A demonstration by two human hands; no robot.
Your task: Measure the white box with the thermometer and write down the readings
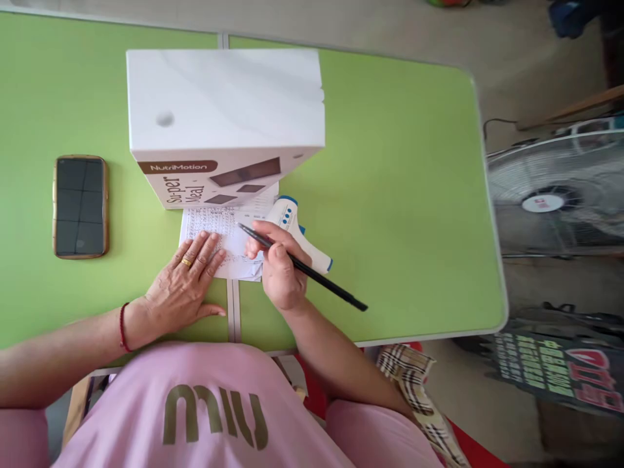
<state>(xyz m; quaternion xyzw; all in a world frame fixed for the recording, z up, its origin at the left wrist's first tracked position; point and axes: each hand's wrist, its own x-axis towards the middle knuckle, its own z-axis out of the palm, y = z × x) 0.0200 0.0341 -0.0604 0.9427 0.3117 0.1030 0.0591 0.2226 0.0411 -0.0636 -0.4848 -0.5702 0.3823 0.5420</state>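
Left hand [182, 286] spread flat by near edge of table [400, 195], partly on paper [231, 240]. Right hand [283, 273] grips pen [329, 284] over paper, box [227, 101] beyond.

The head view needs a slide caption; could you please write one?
Left hand resting partly on handwritten papers, right hand holding a black pen, near a white box on a green table.

Table [404, 195] green-topped, pale rim, right-hand corners rounded; a pale seam [234, 318] shows at its far and near edges. Grey-beige floor [370, 26] past the far edge. Off the right edge — a wire-caged fan [543, 203]. Off the near right corner — dark item with printed lettering [546, 374]. Light soft.
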